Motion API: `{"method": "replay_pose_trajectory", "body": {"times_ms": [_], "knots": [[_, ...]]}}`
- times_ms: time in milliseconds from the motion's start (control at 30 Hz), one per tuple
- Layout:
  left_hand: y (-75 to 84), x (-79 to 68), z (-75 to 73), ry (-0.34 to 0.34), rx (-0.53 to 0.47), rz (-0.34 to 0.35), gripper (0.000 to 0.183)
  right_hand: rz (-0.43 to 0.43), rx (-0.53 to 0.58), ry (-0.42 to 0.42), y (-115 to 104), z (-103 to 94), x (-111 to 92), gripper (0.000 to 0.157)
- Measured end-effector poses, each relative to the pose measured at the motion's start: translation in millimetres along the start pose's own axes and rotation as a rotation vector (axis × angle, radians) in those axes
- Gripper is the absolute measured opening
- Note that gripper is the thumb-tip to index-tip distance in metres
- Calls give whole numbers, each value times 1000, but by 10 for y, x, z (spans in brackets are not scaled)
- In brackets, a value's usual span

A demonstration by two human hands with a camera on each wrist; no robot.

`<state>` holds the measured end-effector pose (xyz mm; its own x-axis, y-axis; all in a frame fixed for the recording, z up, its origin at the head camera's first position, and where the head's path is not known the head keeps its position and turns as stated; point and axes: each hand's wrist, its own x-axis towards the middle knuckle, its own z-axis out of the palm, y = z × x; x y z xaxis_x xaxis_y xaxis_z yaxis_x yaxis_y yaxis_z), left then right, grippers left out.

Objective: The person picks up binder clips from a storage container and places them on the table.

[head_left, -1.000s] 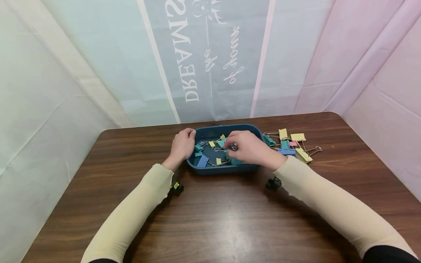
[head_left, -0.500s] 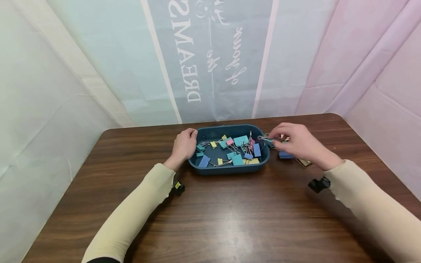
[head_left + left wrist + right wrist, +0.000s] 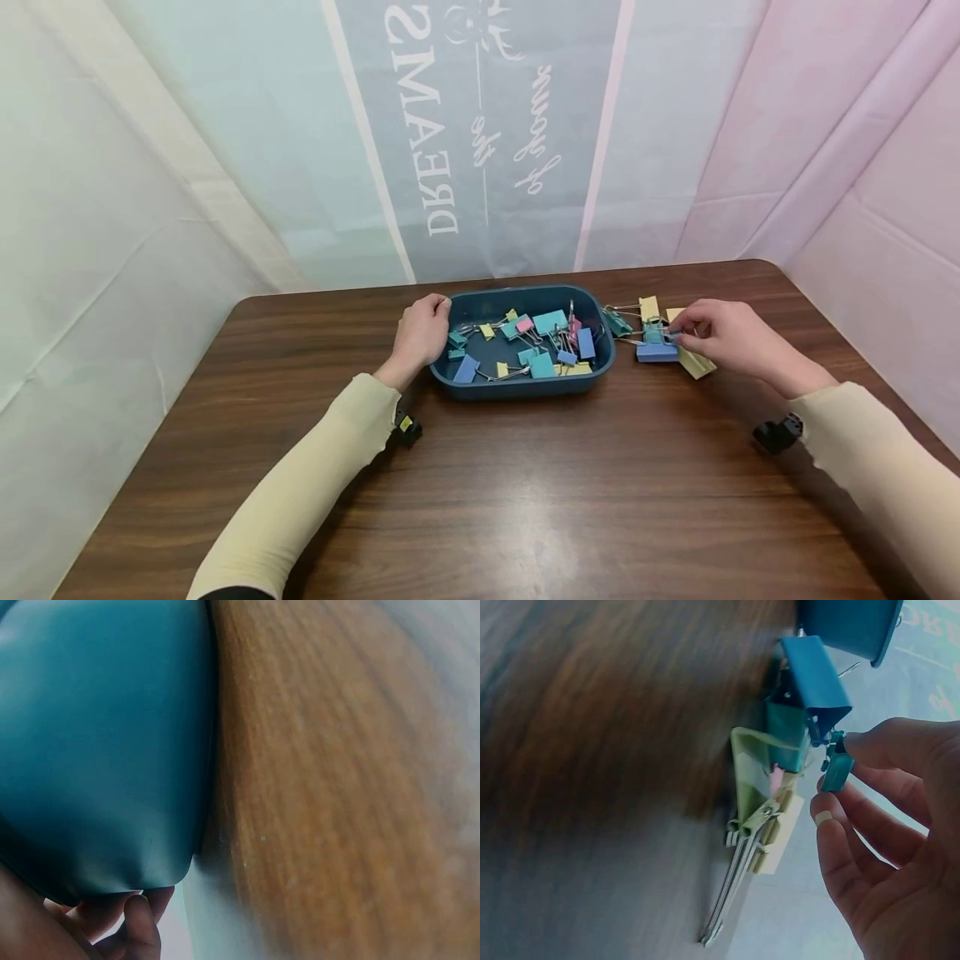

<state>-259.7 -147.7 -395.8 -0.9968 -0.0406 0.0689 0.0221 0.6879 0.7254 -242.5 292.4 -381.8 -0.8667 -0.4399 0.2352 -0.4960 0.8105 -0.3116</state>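
My left hand [image 3: 422, 335] grips the left end of a dark blue plastic tray [image 3: 517, 389]; in the left wrist view its fingers curl at the edge of the tray wall [image 3: 112, 750]. Inside the tray lie several binder clips in teal, yellow, pink and blue. To the right of the tray, my right hand [image 3: 731, 337] is over a small pile of clips. Its thumb and fingers pinch a small teal binder clip [image 3: 838, 771], seen in the right wrist view. Close below it are a blue clip [image 3: 657, 353] and a yellow clip [image 3: 697, 363].
More loose clips lie in the pile, among them a teal clip [image 3: 617, 323] next to the tray's right wall and a yellow clip [image 3: 648, 308]. The brown wooden table [image 3: 480, 500] ends at a hanging printed cloth [image 3: 495, 167] behind.
My right hand has moved right, from above the tray to the loose pile, with a teal clip in its fingers. The left hand keeps its place on the tray.
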Motion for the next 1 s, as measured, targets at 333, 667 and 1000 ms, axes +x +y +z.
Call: {"method": "replay_pose_trajectory", "body": {"times_ms": [333,667,1000], "knots": [[11,7,11,4,-12,4,38,35,4,-27,6,-60,9,12],[14,-9,-5,-1,1,-5,39,8,29,49,-426,-75,160,11],[5,3,12,4,4,-1,38,-229,128,40,-1157,200,371,11]]}}
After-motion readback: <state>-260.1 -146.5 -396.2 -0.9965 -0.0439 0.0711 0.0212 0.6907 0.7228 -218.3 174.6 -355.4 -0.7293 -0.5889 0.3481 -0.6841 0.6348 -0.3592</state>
